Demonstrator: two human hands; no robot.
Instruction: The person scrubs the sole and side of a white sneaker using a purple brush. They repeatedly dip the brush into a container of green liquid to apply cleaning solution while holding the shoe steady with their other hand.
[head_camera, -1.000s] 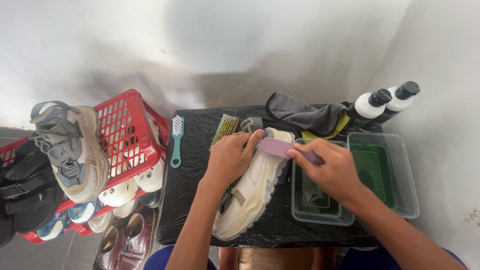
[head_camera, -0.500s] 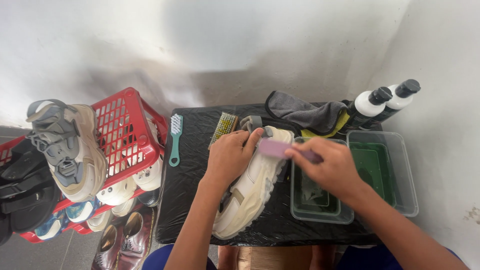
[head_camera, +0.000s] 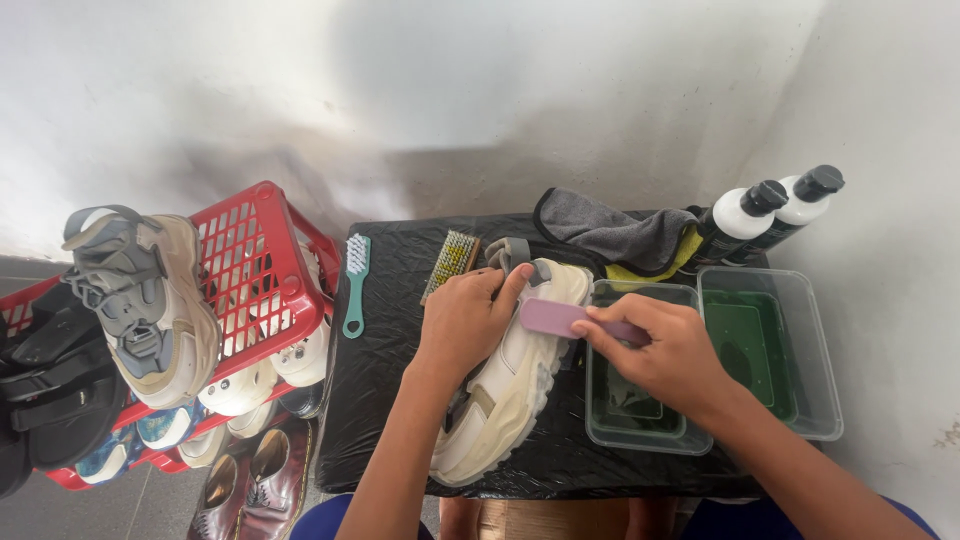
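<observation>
While a cream chunky sneaker lies on its side near the middle of the black-covered table, toe toward the near edge, it is pinned down by the left hand, whose fingers are curled over the upper by the heel. A pink brush is pinched between thumb and fingers of the right hand, and its head is laid against the side of the sneaker, just beside the left fingertips.

Two clear plastic tubs are set along the right edge of the table: the nearer tub, directly under the right hand, and the far tub beside it at the right edge, both showing greenish water. Two white bottles with black caps are stood at the far right corner, touching each other. A grey cloth is draped at the far edge over something yellow. A wooden bristle brush and a teal-handled brush are laid near the far left corner, well apart from the hands.

Beside the left edge of the table, a red plastic crate is seen with a grey and beige sneaker resting on its rim, and black sandals lie to its left. Brown leather shoes are seen on the floor below the crate.
</observation>
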